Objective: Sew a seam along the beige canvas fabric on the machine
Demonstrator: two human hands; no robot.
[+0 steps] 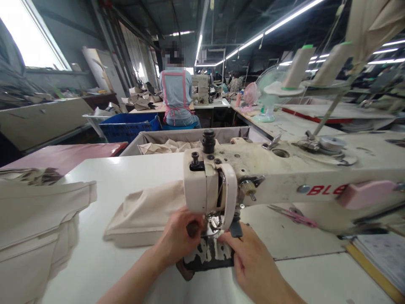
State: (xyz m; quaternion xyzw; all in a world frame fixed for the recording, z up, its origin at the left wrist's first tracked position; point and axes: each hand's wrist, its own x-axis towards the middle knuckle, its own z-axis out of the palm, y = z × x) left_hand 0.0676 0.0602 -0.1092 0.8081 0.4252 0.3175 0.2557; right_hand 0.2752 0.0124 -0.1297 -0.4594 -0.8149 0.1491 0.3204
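Observation:
Both my hands are at the needle area of a cream sewing machine (205,181). My left hand (182,234) is closed, thumb and fingers pinched together just left of the presser foot (214,226). Whatever lies between those fingertips is too small or hidden to make out. On the right of the foot, my right hand (253,257) reaches in with its index finger and thumb close together, the other fingers curled under; what they grip is hidden. A beige fabric piece (145,215) lies behind my left hand, its right end behind the machine head. Below the foot is a worn dark metal plate (209,255).
Stacked beige fabric pieces (34,223) lie at left. Pink-handled scissors (297,216) rest beneath the machine arm, and papers (382,257) lie at right. Behind the table stand a fabric-filled bin (193,135) and a blue crate (129,126). A person (177,93) sits beyond, facing away.

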